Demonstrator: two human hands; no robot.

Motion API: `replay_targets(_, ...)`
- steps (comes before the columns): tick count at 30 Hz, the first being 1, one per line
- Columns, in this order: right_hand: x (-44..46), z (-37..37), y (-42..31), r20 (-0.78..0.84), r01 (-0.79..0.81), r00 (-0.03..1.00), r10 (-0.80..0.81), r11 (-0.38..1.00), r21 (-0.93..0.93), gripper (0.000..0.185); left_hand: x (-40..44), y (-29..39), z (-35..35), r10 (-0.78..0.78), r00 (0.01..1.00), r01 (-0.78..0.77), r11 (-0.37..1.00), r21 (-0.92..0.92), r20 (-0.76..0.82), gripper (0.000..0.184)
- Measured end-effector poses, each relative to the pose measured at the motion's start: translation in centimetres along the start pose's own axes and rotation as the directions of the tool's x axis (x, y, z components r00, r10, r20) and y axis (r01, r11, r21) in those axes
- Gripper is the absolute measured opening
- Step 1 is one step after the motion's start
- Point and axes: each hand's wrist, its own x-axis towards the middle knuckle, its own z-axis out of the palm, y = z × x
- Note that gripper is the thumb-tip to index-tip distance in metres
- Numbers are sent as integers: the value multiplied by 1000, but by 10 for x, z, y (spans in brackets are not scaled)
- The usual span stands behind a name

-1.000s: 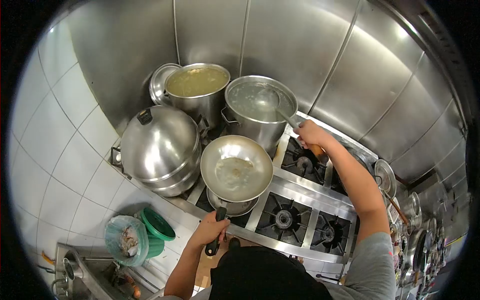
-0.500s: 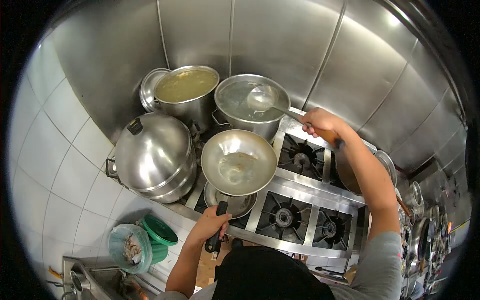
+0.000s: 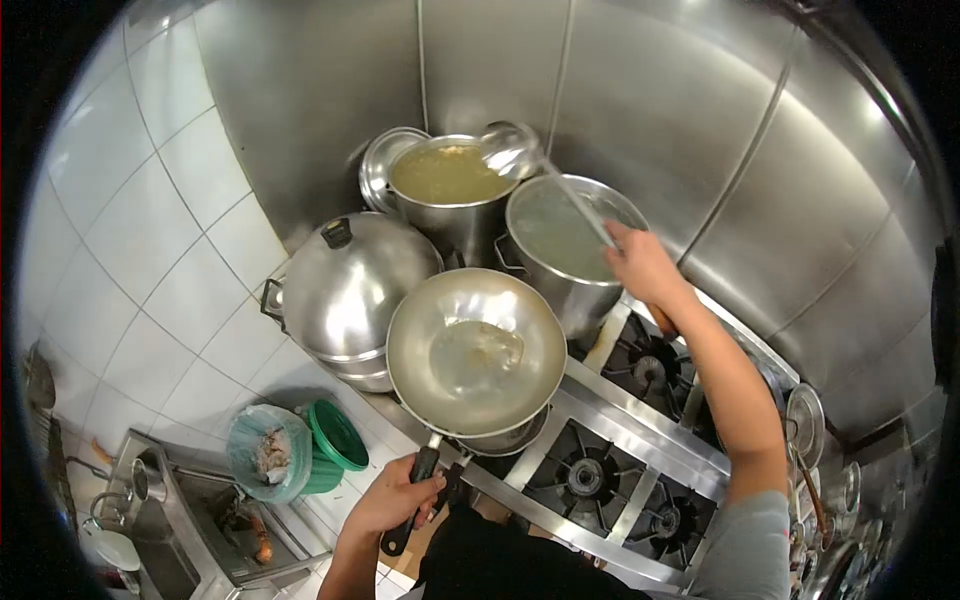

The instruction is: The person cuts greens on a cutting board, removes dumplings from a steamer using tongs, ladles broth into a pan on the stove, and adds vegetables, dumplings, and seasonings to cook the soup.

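Observation:
My left hand (image 3: 392,495) is closed around the black handle of a deep frying pan (image 3: 408,345). A shallow pool of thin liquid lies in the pan's bottom. Below it, partly hidden, a second pan (image 3: 522,434) sits on the stove. My right hand (image 3: 645,268) grips a long-handled ladle (image 3: 513,152). The ladle's bowl is above the right rim of a tall stockpot (image 3: 465,222) of yellowish broth. Its handle crosses over another stockpot (image 3: 575,292) holding cloudy, pale liquid.
A domed steamer (image 3: 365,290) stands left of the pans. Several burners (image 3: 585,477) with black grates lie to the right. A green bin (image 3: 325,470) with a plastic bag is on the lower left, beside a metal sink (image 3: 165,535). Steel panels line the back wall.
The ladle has moved left, from over the cloudy pot to the broth pot's rim. The frying pan appears larger and lower in view. The camera view has shifted too.

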Motion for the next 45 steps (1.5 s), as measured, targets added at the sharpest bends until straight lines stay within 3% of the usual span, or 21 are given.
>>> replay_targets(2, 47, 32, -17, 88, 76, 993, -83, 994, 84, 44, 0, 2, -13, 9, 1000, -8, 1000, 26, -11, 14)
replay_targets(5, 99, 78, -44, 213, 117, 969, -123, 992, 40, 44, 6, 3, -32, -18, 1000, 18, 999, -50, -4, 15)
replay_targets(8, 143, 113, -49, 222, 144, 967, -126, 987, -71, 43, 17, 7, -53, -48, 999, 49, 996, -76, 21, 17)
replay_targets(9, 156, 121, -50, 253, 39, 967, 14, 979, -203, 33, 22, 7, -61, -39, 999, 40, 999, -13, 21, 18)
replay_targets(12, 176, 117, -59, 124, -24, 989, 81, 915, -404, 38, 36, 15, -78, 23, 995, -25, 1000, 19, 99, 18)
replay_targets(15, 177, 96, -53, 42, 34, 999, -20, 935, -354, 43, 51, 32, -87, -13, 994, 13, 1000, 1, 107, 18)
replay_targets(18, 181, 78, -55, 129, 65, 991, -26, 948, -312, 36, 64, 53, -91, -40, 995, 38, 999, 15, 91, 20)
replay_targets(21, 203, 111, -19, 220, 59, 975, 16, 942, -331, 30, 89, 46, -98, 51, 986, -50, 999, -9, 159, 20)
replay_targets(24, 207, 120, -38, 298, 19, 953, 55, 970, -242, 24, 101, 56, -98, 89, 987, -87, 996, -16, 133, 19)
replay_targets(25, 211, 119, -45, 395, -122, 906, 153, 987, -101, 24, 106, 59, -97, 101, 986, -98, 995, -25, 134, 19)
replay_targets(27, 223, 115, -54, 608, -429, 747, 268, 894, 133, 26, 113, 65, -98, 122, 983, -118, 992, -40, 136, 19)
replay_targets(28, 231, 119, -45, 662, -583, 693, 285, 761, 283, 26, 115, 69, -98, 127, 984, -125, 992, -29, 128, 19)
replay_targets(30, 242, 118, -39, 769, -797, 585, 257, 356, 488, 26, 118, 77, -99, 139, 984, -140, 990, -3, 113, 18)
replay_targets(34, 262, 107, -4, 888, -894, 447, 105, 83, 441, 26, 130, 80, -101, 129, 988, -128, 992, -17, 82, 20)
replay_targets(38, 247, 55, -30, 851, -860, 509, 130, 24, 511, 25, 144, 92, -101, 109, 992, -105, 993, -60, 67, 23)
replay_targets(45, 211, -21, -36, 818, -821, 569, 90, 123, 558, 23, 155, 129, -91, 26, 1000, -28, 995, -100, -17, 21)
